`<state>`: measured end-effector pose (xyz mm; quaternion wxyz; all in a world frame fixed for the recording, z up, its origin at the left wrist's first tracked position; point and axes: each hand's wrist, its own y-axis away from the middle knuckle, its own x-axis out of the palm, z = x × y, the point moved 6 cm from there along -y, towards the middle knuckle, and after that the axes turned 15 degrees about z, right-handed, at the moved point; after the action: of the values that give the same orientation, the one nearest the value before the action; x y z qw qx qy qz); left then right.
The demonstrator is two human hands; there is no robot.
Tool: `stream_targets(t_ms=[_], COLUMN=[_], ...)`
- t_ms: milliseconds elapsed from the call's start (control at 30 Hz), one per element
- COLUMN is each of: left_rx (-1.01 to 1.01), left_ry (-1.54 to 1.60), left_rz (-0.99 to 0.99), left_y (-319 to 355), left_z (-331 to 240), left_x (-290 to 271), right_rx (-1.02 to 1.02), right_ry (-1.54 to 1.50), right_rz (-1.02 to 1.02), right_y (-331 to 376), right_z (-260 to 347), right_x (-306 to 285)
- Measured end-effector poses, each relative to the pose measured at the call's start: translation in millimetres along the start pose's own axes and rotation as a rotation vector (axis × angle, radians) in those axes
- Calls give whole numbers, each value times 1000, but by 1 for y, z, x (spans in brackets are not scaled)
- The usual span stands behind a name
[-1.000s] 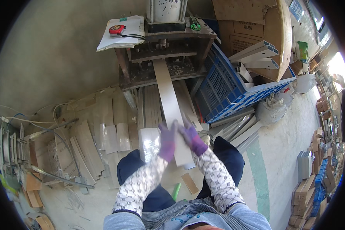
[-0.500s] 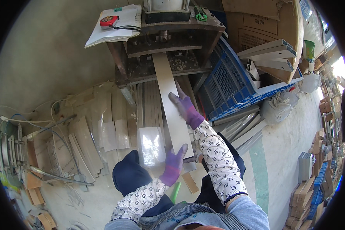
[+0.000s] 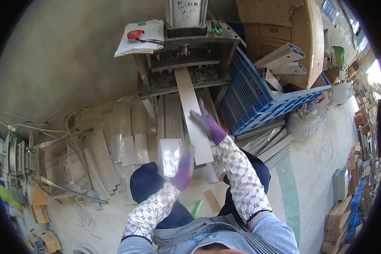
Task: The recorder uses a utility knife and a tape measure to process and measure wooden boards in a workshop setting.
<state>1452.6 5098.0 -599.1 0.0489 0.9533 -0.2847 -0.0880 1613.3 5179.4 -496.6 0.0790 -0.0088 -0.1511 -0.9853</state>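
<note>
A long flat silvery metal bar [image 3: 197, 137] runs from near my lap up into a press [image 3: 173, 40]. Its far end lies under the press's crosspiece, where the tip is hidden. My right hand [image 3: 209, 125], in a purple-grey glove, grips the bar's right side partway along, thumb over the top face and fingers at the edge. Beside the near left edge of the bar is my left hand [image 3: 184, 167], gloved alike. Motion blurs its fingers, and I cannot tell whether they touch the bar.
A blue crate [image 3: 258, 106] holding pale rectangular tubes [image 3: 283, 57] stands right of the press, with a cardboard box [image 3: 271, 31] behind. A red tape measure [image 3: 135, 35] rests on papers [image 3: 146, 42]. Long strips [image 3: 170, 112] lie beneath the press; flat panels [image 3: 103, 156] lie on the left.
My left hand has come off the bar's near end and moved slightly up and left. My right hand stays on the bar. The whole view has shifted a little.
</note>
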Motion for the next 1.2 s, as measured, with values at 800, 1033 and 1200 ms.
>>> stream_targets(t_ms=[800, 1033, 1200], left_rx=[174, -235, -172], left_ry=[630, 739, 582], left_rz=[208, 16, -93], left_y=[-20, -125, -194], left_z=[-146, -71, -31], left_x=[25, -6, -30], right_rx=[-255, -99, -85], right_ry=[353, -439, -434], right_rz=[-165, 58, -70], right_y=[205, 190, 146], right_z=[-23, -122, -129], right_x=[43, 90, 78])
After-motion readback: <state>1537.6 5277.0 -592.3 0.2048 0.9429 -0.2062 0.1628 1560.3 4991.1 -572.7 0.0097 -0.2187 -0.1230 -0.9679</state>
